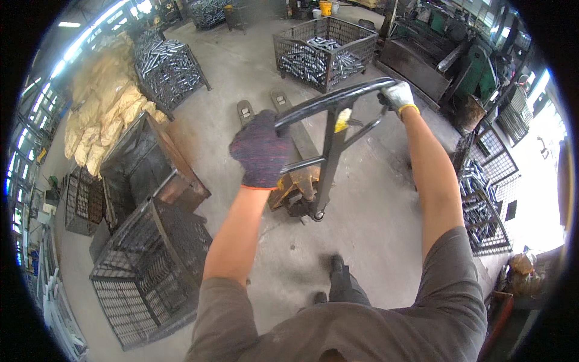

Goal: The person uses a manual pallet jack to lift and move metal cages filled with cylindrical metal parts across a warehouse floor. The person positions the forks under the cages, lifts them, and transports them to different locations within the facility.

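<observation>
I stand behind a pallet jack whose black loop handle (341, 95) rises toward me. My left hand (260, 149), in a dark knit glove, is closed round the left end of the handle. On its right end my right hand (398, 96) is closed too, in a white and dark glove with a yellow cuff. Below the handle sits the worn yellow base (306, 181) of the jack. Its two forks (304, 140) point away over the floor, partly hidden by my left hand and the base. Nothing visible rests on the forks.
Ahead stands a wire-mesh crate (325, 57) of metal tubes, with another tube-filled crate (172, 69) at far left. Yellowish sacks (111, 114) are piled at left, near a rusty bin (142, 160) and mesh crate (151, 271). Machinery (428, 57) and tube crates (482, 211) line the right.
</observation>
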Tool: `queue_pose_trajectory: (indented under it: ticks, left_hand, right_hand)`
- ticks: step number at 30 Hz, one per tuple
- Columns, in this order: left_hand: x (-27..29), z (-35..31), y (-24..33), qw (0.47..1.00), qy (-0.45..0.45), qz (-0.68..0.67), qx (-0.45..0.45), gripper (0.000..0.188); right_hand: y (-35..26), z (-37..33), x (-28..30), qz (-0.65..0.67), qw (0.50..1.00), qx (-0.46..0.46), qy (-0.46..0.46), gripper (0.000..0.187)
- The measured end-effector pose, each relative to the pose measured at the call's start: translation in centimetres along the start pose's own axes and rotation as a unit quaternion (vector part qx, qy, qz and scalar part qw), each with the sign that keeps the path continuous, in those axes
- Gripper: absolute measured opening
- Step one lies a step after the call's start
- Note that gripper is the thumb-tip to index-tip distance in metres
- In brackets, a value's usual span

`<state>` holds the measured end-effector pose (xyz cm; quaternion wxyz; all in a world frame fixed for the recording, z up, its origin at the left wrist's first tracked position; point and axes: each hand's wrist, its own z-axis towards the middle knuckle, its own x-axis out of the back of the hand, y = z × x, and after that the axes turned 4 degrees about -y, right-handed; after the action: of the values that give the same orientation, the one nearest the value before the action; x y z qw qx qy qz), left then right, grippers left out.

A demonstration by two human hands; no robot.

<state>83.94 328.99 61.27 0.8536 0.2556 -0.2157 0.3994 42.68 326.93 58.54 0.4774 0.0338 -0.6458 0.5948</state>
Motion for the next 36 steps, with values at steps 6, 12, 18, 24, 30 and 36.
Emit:
queue_pose_trajectory:
  ticks: [6,12,18,24,30,36]
  left_hand:
    - [-10.8,12.0,-12.3,0.997,0.046,0.06,0.015,0.018]
    - [-18.0,23.8,-25.2,0.979,-0.002,0.185,0.089,0.02]
    - [-25.1,33.7,-44.0,0.963,0.007,0.245,0.116,0.025]
    - [-30.0,45.6,-69.9,0.971,0.002,0.182,0.154,0.021]
    - [-38.2,61.7,-100.9,0.956,-0.176,0.118,0.203,0.03]
    - [-56.4,79.8,-117.5,0.963,-0.215,-0.049,0.157,0.02]
  right_hand:
    - [-9.8,20.1,-14.9,-0.127,0.978,0.162,-0.02,0.042]
    - [-21.2,37.0,-32.8,-0.12,0.97,0.199,-0.077,0.038]
    - [-33.3,51.4,-50.9,-0.331,0.871,0.343,-0.122,0.031]
    - [-47.1,56.5,-68.2,-0.109,0.968,0.19,-0.121,0.031]
    - [-58.8,60.5,-80.0,0.054,0.98,0.155,-0.114,0.034]
    - [-62.1,71.6,-89.2,0.148,0.972,0.179,-0.018,0.032]
